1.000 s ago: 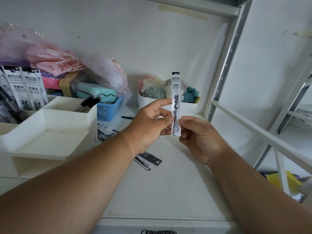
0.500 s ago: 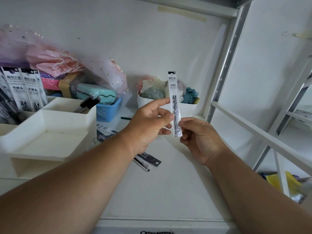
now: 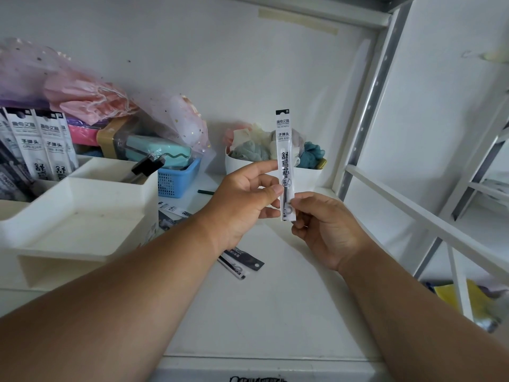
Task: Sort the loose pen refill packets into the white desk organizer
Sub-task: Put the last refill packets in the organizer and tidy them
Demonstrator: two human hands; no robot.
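A white shelf [image 3: 248, 312] spans the view, its bare surface running from the near edge back to the wall. On its left side stands the white desk organizer [image 3: 82, 213], a stepped unit with an open shallow tray in front and taller compartments behind; several refill packets [image 3: 46, 144] stand upright in its rear left compartment. Behind it sits a blue basket [image 3: 176, 180] with a teal case inside, under a heap of pink gauzy bags [image 3: 82, 97]. A white tub [image 3: 242, 164] of soft fabric items stands at the back, near the shelf upright. The left hand [image 3: 242, 202] and right hand [image 3: 327, 230] meet above the middle of the shelf, both pinching one pen refill packet [image 3: 285, 161] held upright: left thumb and forefinger on its lower middle, right fingertips at its bottom end. Loose packets [image 3: 242, 264] lie flat on the shelf beneath the left forearm, perhaps two or three, partly hidden
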